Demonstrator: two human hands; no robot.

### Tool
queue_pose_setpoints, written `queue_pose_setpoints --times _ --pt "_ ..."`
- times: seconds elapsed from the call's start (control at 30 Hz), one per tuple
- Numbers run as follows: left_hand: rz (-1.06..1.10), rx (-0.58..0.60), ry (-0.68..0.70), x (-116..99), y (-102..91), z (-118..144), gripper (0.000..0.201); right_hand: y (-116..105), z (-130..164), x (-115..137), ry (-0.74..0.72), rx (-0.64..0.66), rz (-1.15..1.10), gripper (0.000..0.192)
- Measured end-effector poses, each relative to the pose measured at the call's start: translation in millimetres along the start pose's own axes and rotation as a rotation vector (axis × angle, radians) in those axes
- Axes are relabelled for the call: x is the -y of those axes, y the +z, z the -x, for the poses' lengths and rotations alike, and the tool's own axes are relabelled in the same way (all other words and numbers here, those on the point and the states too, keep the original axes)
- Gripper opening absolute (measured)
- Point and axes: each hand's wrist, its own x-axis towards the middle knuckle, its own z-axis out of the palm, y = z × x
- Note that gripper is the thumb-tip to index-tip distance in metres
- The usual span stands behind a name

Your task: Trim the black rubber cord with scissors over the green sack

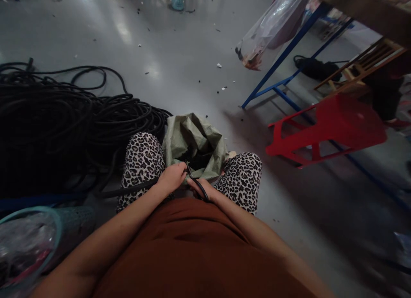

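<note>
My left hand (pixel 172 177) is closed round a black rubber-like cord (pixel 136 188), which runs back across my left thigh. Against its fingertips rest the blades of a pair of black-handled scissors (pixel 201 189). My right hand (pixel 205 188) is wrapped round the scissors' handles; how far the blades are apart is too small to tell. Just beyond both hands, between my knees, a greenish woven sack (pixel 180 137) stands with its mouth spread. Dark pieces (pixel 201 159) lie inside it, their shape hard to make out.
A large heap of black cord (pixel 105 114) lies on the floor at my left. Nearer, a teal basket (pixel 58 229) holds clear plastic. To the right are a red stool (pixel 334 126) and a blue-legged table (pixel 272 75) with a plastic bag (pixel 266 28) hanging from it.
</note>
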Motion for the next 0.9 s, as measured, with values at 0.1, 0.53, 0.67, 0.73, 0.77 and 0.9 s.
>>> queue_pose_setpoints --times 0.1,0.53,0.67,0.73,0.77,0.9 --pt "0.012 -0.006 -0.016 -1.0 -0.6 -0.5 0.017 0.1 -2.1 -3.7 -0.035 -0.022 0.026 0.059" --pt "0.110 -0.046 -0.057 0.0 -6.4 -2.0 0.020 1.5 1.1 -0.2 -0.073 -0.100 0.014 0.057" --pt "0.122 -0.051 -0.053 1.4 -6.0 -2.1 0.020 0.9 2.4 1.7 -0.089 -0.135 0.027 0.055" --pt "0.118 -0.052 -0.046 1.7 -5.3 -1.9 0.020 0.6 2.4 0.6 -0.092 -0.134 0.036 0.054" --pt "0.116 -0.051 -0.045 1.7 -5.0 -1.9 0.020 0.5 2.3 -0.3 -0.101 -0.133 0.039 0.054" --pt "0.109 -0.041 -0.030 1.7 -4.0 -2.6 0.019 0.3 2.1 -4.5 -0.123 -0.114 0.038 0.051"
